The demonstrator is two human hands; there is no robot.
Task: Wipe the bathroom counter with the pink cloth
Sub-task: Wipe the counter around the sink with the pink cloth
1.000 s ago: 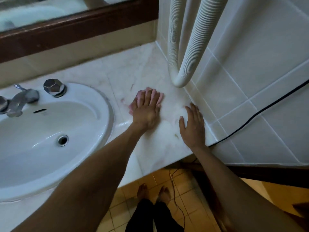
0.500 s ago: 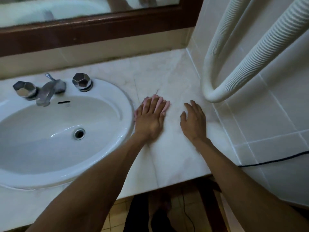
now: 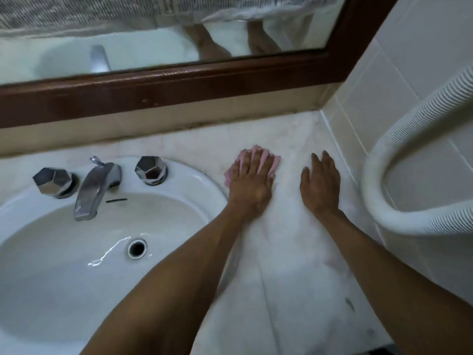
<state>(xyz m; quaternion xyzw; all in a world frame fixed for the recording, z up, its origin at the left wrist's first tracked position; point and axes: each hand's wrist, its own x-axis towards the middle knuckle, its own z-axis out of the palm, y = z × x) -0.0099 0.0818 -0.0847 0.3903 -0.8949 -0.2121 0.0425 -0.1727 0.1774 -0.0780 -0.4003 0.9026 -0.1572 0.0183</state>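
The pink cloth (image 3: 276, 160) lies flat on the pale marble counter (image 3: 289, 265), just right of the sink rim. My left hand (image 3: 252, 180) presses down on it with fingers spread, so only the cloth's edges show around the fingertips. My right hand (image 3: 321, 184) rests flat on the bare counter a hand's width to the right, holding nothing, fingers slightly apart.
A white oval sink (image 3: 179, 190) with a chrome faucet (image 3: 94, 185) and two faceted knobs (image 3: 151, 170) fills the left. A ribbed white hose (image 3: 399, 221) loops down over the counter's right end against the tiled wall (image 3: 371, 93). A wood-framed mirror (image 3: 179, 85) runs along the back.
My left hand has slid the cloth away from me toward the back wall, beside the right knob. My right hand stays flat on the counter. The view has tilted up to the mirror.
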